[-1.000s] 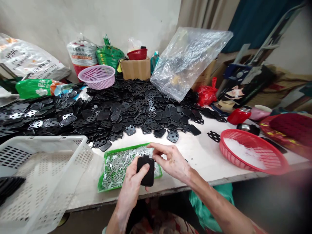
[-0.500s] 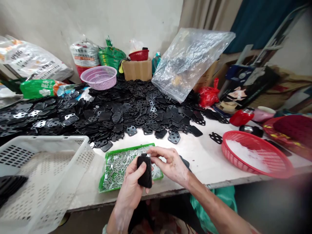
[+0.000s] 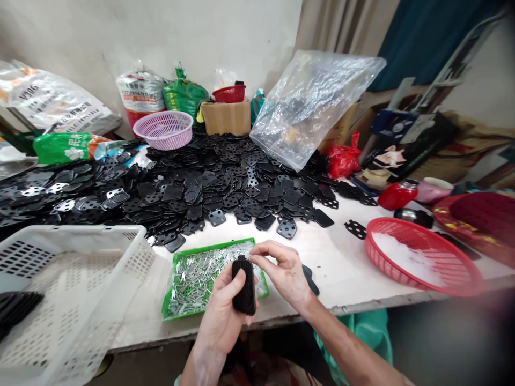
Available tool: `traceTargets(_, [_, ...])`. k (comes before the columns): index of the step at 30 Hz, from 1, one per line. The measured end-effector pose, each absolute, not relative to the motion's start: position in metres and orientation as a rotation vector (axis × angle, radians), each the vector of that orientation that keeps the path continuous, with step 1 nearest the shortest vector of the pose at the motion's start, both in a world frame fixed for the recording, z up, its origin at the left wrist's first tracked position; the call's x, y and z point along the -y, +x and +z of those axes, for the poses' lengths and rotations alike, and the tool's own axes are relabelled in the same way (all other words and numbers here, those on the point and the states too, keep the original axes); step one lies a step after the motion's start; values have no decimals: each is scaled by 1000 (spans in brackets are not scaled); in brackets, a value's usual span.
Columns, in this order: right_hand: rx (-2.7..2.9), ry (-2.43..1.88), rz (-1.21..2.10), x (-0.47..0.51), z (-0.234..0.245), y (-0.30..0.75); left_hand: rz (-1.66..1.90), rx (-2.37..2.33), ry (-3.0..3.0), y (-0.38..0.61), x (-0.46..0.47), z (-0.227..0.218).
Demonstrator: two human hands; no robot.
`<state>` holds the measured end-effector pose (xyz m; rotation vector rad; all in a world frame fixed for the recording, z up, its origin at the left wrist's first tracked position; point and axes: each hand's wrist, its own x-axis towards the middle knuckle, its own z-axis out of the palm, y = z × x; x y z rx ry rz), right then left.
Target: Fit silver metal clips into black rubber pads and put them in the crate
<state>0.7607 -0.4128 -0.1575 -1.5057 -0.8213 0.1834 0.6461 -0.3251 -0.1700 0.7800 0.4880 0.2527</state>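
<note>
The step in hand is two-handed work on a ribbed black pad [image 3: 244, 287], held upright above a green tray [image 3: 213, 247] of small silver metal pieces [image 3: 197, 284]. The left hand [image 3: 220, 313] has its grip closed on the pad, with the thumb across the face and the fingers behind. The right hand [image 3: 281, 271] has its grip drawn together, fingertips just beside the pad's top edge; whether they pinch a small piece cannot be told. The next move appears to call for work at that top edge. The pad is clear of the tray and over its near right corner.

The tray lies on the white bench [image 3: 341, 279], between a white plastic crate [image 3: 80, 292] and loose black plates [image 3: 310, 280]. A large pile of black plates [image 3: 201, 187] lies beyond.
</note>
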Motion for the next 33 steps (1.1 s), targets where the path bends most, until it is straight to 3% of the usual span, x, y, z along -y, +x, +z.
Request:
traceTargets(6, [880, -1587, 184, 416, -153, 764, 338, -539, 1042, 646, 327, -167])
traceTargets(16, [627, -1583, 500, 420, -147, 766, 477, -691, 1508, 643, 326, -161])
traceTargets(33, [776, -1421, 687, 428, -137, 772, 304, -515, 1152, 643, 328, -166])
